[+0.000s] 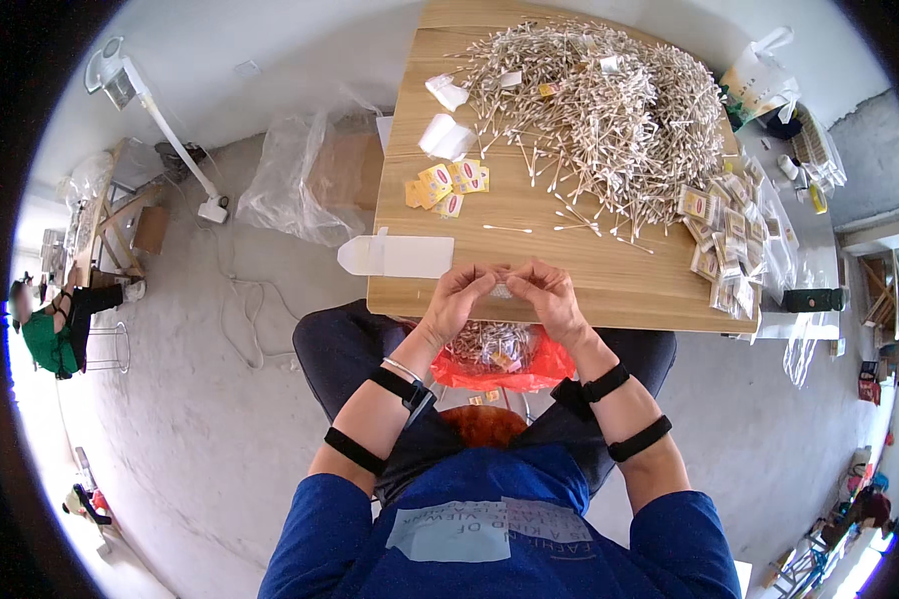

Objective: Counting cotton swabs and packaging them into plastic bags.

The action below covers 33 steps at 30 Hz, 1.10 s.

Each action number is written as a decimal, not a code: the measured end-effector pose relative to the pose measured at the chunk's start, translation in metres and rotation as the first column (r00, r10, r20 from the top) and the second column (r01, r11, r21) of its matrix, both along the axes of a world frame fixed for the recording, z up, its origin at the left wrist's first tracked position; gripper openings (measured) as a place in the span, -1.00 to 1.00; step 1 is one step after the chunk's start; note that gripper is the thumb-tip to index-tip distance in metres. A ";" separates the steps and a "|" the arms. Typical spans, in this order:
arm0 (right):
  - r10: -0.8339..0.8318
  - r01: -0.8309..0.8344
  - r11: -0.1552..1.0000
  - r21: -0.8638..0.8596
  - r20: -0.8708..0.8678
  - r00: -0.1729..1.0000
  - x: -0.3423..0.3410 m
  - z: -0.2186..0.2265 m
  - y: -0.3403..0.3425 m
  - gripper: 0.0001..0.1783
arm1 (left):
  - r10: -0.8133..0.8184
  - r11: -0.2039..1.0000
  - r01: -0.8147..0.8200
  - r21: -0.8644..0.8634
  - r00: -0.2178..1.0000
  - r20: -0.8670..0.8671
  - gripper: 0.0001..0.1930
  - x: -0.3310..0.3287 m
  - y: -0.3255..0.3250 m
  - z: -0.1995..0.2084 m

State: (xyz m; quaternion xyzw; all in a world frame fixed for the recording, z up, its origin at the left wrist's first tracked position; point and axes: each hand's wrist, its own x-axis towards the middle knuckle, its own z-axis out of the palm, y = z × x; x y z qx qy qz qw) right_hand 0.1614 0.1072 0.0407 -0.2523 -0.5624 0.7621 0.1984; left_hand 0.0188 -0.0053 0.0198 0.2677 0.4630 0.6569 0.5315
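At the table's near edge, my left hand (461, 297) and my right hand (551, 297) meet with fingertips pinched together. Between them is a small clear plastic bag (501, 290), mostly covered by the fingers. Beyond lies a big heap of loose cotton swabs (609, 120), with a few strays on its near side. Left of the heap are yellow printed cards (449, 187) and two stacks of clear-white small bags (447, 138). A flat white sleeve (410, 257) rests beside my left hand. Small filled packets (731, 235) are piled at the right.
An open red bag (559, 361) with swabs in it hangs between my knees, below the wooden table's edge (659, 317). A dark green cylinder (815, 299) lies at the right. Clear plastic sheeting and a cardboard box (345, 170) stand left of the table. Another person (55, 329) sits far left.
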 end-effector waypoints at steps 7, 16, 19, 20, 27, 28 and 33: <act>-0.075 0.052 0.933 0.356 0.050 0.996 0.008 -0.003 0.002 -0.98 | 0.158 0.983 -0.169 0.067 0.618 -0.770 -0.77 0.016 -0.005 0.030; -0.039 0.050 0.444 0.895 -0.036 0.999 0.009 0.021 0.009 -0.71 | 0.367 0.922 -0.252 0.293 0.332 -0.869 -0.75 0.013 -0.001 0.031; -0.047 0.062 0.365 0.929 -0.048 0.998 0.009 0.021 0.011 -0.71 | 0.337 0.939 -0.182 0.292 0.314 -0.888 -0.75 0.009 0.001 0.043; -0.050 0.066 0.360 0.931 -0.051 0.997 0.009 0.021 0.012 -0.71 | 0.294 0.955 -0.144 0.260 0.329 -0.898 -0.76 0.009 0.002 0.046; -0.068 0.017 0.320 0.947 0.005 0.998 0.014 0.022 0.011 -0.70 | 0.197 0.980 -0.024 0.197 0.243 -0.950 -0.69 0.003 0.007 0.044; -0.056 0.008 0.321 0.947 0.010 0.998 0.013 0.023 0.011 -0.71 | 0.196 0.980 -0.024 0.196 0.244 -0.950 -0.69 0.003 0.007 0.044; -0.015 -0.017 0.264 0.964 0.022 1.000 0.013 0.025 0.011 -0.72 | 0.219 0.975 -0.050 0.216 0.348 -0.911 -0.76 0.005 0.007 0.043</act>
